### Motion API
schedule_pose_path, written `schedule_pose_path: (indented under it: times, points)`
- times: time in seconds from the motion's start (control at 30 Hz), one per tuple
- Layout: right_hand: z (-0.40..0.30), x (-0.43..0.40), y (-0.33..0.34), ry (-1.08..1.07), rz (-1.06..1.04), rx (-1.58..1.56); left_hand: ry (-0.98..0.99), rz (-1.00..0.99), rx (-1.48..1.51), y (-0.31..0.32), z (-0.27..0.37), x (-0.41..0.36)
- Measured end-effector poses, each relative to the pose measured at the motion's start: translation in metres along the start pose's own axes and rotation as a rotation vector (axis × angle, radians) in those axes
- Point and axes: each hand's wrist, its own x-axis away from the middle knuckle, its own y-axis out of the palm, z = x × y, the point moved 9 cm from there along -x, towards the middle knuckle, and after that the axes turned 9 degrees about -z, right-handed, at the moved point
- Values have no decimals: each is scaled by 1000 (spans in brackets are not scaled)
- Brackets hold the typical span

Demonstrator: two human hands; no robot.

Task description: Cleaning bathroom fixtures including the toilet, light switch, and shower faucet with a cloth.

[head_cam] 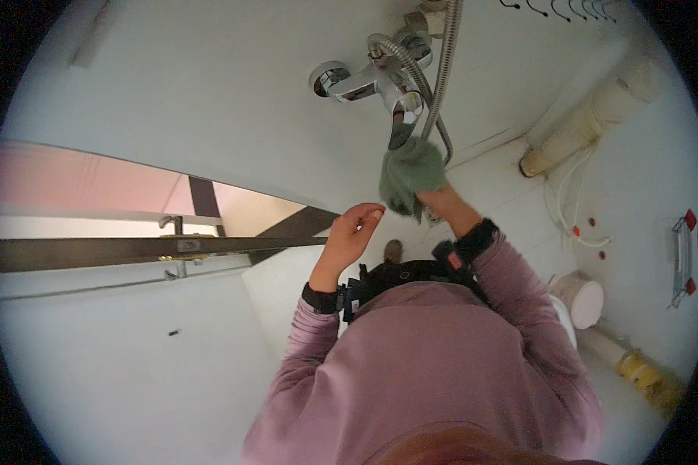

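Observation:
A green cloth (412, 174) covers most of my right hand (433, 195), just below the lever of a chrome shower mixer tap (378, 84) on the wall. The cloth hides my right fingers; whether it touches the lever I cannot tell. To the left of the cloth is my left hand (355, 229), its fingers curled with thumb and fingertips close together, and nothing shows in it. A metal shower hose (447, 64) hangs from above, and a looped part of hose runs down behind the cloth.
At the left stands a door edge with a handle (177, 225). Black hooks (561, 11) line the upper right. A thick pipe (593, 119) and a pale hose (558, 197) run along the right wall. A wire rack (682, 258) and a white bin (586, 302) are further right.

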Motion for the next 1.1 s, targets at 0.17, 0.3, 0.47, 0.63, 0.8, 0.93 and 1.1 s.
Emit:
schedule_pose_path:
  times: [0.17,0.3,0.47,0.63,0.8,0.93,1.1]
  points:
    - [-13,22,28,-75,-131,279,-1,-463,-77,47,25,-5]
    - [-104,41,57,-249,-3,387,232,-281,36,42,50,-7]
    - [-158,60,111,-492,-149,1116,354,176,195,-13,40,-10]
    - [-165,63,108,-383,-82,898,557,575,-87,-63,52,10]
    - [-111,76,95,-57,-359,965,499,616,-325,-106,52,-14]
    - [-107,109,52,-32,-11,776,598,765,-894,-110,84,-54]
    - [-99,141,20,66,201,697,610,801,-1021,-88,121,-94]
